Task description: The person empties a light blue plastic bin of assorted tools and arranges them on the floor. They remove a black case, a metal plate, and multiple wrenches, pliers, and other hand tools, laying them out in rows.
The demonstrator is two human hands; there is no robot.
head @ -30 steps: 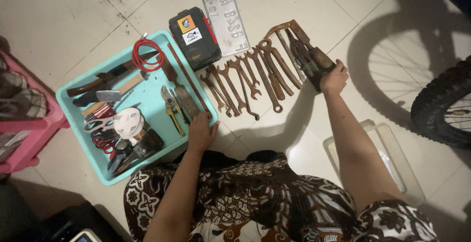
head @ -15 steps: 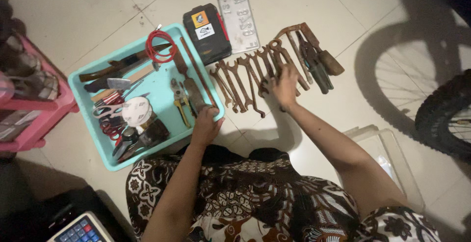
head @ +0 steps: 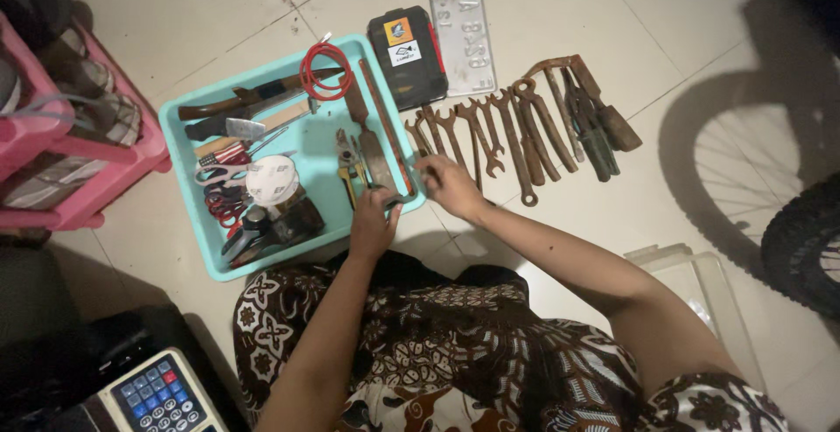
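Left hand (head: 372, 222) clamped on teal tray's (head: 188, 165) near rim, centre frame. Right hand (head: 451, 185) fingers together at tray corner, beside rusty wrench row (head: 490, 139); what it grips is unclear. Tray holds pliers (head: 347, 162), red wire coil (head: 325, 70), tape roll (head: 271, 180). Bare floor upper left. Bicycle wheel (head: 801, 239) cut off right.

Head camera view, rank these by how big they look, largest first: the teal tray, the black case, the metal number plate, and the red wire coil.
1. teal tray
2. and 3. black case and metal number plate look alike in size, so no ranking
4. red wire coil
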